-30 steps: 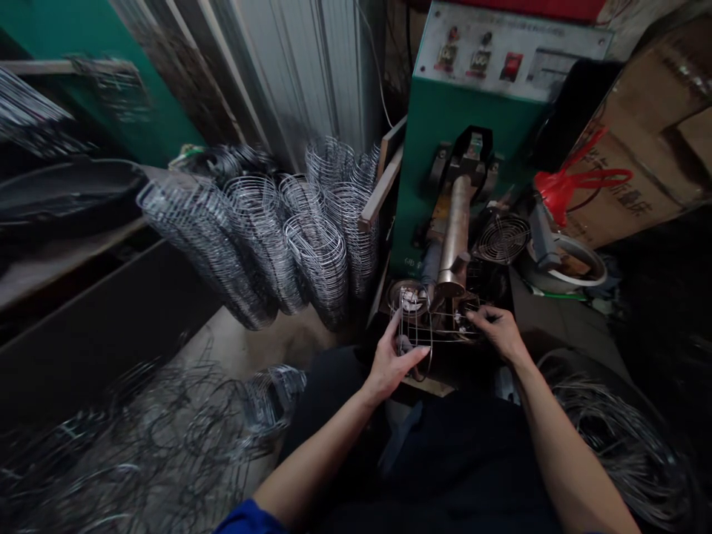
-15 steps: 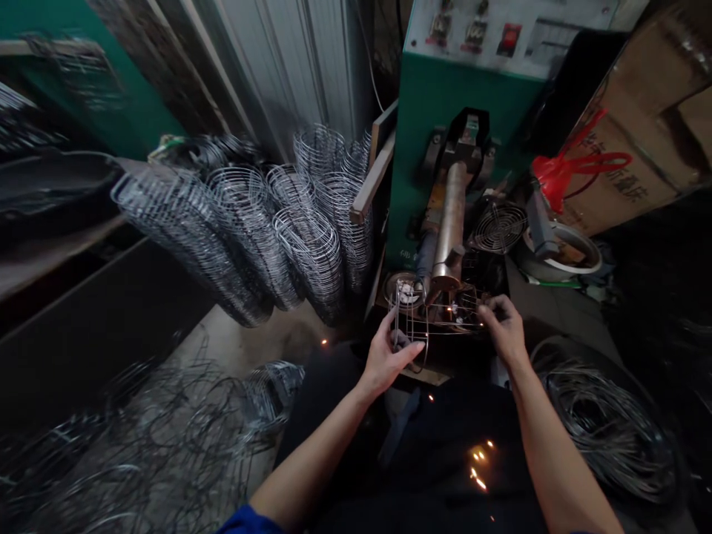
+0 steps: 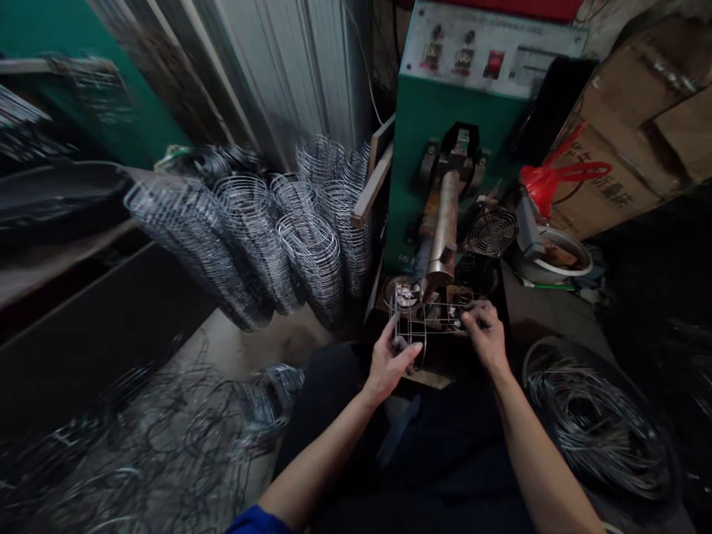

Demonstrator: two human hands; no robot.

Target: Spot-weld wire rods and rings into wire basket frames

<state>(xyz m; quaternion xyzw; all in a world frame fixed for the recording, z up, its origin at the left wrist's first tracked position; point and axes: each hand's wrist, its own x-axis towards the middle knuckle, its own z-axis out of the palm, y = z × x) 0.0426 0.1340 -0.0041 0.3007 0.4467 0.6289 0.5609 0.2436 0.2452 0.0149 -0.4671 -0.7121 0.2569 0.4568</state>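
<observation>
the wire frame was made of thin metal wires, with a bent loop near its left end and long, nearly straight wires which ran sideways. it was held between two hands: the left hand had the looped end, and the right hand pinched the other end. it lay below the lower end of the metal cylinder; its finest joints were too small to tell.
</observation>
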